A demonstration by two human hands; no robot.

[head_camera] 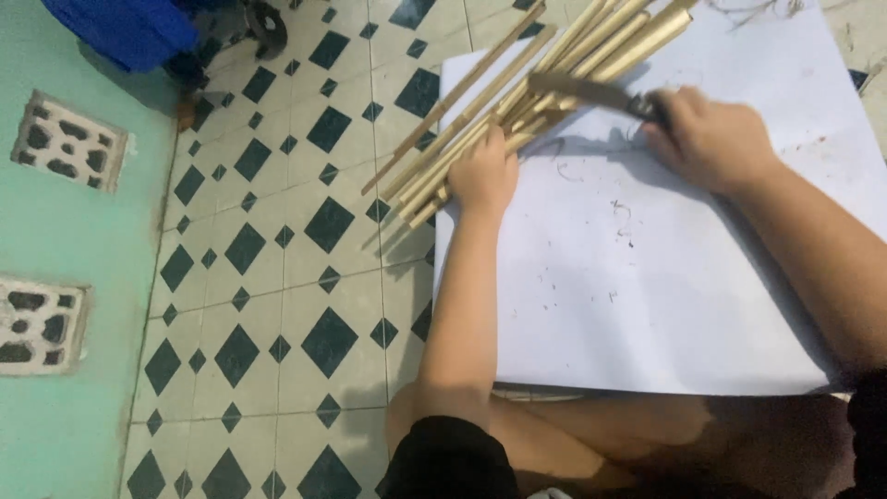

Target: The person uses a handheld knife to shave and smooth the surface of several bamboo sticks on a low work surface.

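While left hand (483, 174) pinned the bamboo strips (517, 102) on white sheet (647, 277) — right hand (710, 139) gripped the knife (591, 91), blade across them.

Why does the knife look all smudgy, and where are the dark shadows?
In the head view, the knife in the right hand is smeared by motion blur; the left hand on the sticks is a little soft too; soft shadows lie under the sticks on the white sheet and beside it on the tiled floor; no strong glare.
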